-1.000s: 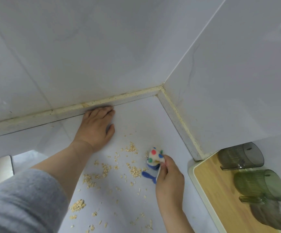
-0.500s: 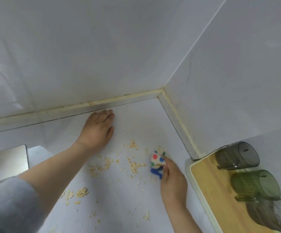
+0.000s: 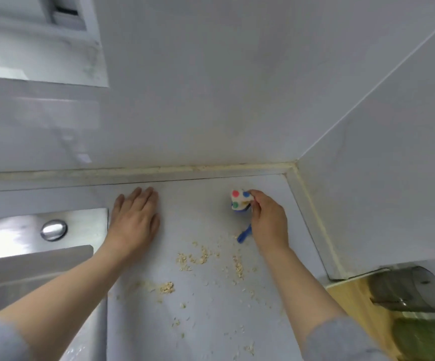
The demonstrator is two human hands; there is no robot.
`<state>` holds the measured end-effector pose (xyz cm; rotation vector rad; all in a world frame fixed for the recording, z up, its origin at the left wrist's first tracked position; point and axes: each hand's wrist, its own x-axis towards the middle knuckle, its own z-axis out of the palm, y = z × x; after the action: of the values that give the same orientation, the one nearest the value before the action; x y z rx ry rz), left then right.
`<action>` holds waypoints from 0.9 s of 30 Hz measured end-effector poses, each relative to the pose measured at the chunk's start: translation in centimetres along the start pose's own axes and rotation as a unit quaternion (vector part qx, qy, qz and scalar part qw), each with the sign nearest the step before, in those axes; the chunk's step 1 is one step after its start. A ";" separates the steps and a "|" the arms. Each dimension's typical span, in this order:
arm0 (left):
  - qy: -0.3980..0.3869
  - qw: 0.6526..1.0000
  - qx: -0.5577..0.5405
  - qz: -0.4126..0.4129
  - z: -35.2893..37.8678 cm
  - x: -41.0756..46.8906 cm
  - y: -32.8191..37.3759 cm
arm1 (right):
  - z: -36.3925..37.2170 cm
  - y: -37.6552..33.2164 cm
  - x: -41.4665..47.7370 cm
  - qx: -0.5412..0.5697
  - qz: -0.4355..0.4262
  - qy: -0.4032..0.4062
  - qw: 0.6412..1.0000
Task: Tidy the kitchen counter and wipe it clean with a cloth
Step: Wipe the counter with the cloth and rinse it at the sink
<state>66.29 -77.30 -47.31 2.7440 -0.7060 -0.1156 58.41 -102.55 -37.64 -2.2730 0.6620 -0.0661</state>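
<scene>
A white cloth with coloured dots (image 3: 240, 199) and a blue edge is bunched on the pale counter (image 3: 200, 321) close to the back wall. My right hand (image 3: 269, 220) grips it from the right, fingers curled round it. A blue loop of the cloth (image 3: 245, 234) sticks out under the palm. My left hand (image 3: 134, 220) rests flat on the counter, fingers straight and pointing at the wall, holding nothing. Loose oat flakes (image 3: 200, 257) are scattered on the counter between my two forearms, nearer to me than the cloth.
A steel sink (image 3: 16, 256) with a round button (image 3: 54, 229) lies left of my left hand. At the right stands a wooden tray (image 3: 359, 298) with a grey cup (image 3: 411, 289) and a green cup (image 3: 429, 340). Tiled walls meet in a corner at back right.
My right hand has moved the cloth away from me toward the back wall, past the oat flakes. The view has swung left, bringing the sink in. My left hand stays flat.
</scene>
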 end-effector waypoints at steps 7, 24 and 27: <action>0.026 1.000 0.005 0.016 1.1 -0.7 -1.0 | 3.7 3.4 0.0 -0.024 -0.029 -0.022 0.999; 0.020 1.000 0.012 0.010 1.1 -0.7 -0.9 | -1.8 5.6 -4.0 -0.060 -0.017 0.102 0.993; 0.023 1.000 0.008 0.010 1.2 -0.7 -0.9 | -0.9 7.7 -2.4 -0.075 0.019 0.098 0.992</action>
<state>65.94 -76.54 -48.74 2.7452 -0.7242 -0.0415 52.74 -106.50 -41.89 -2.4171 0.8384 -0.2310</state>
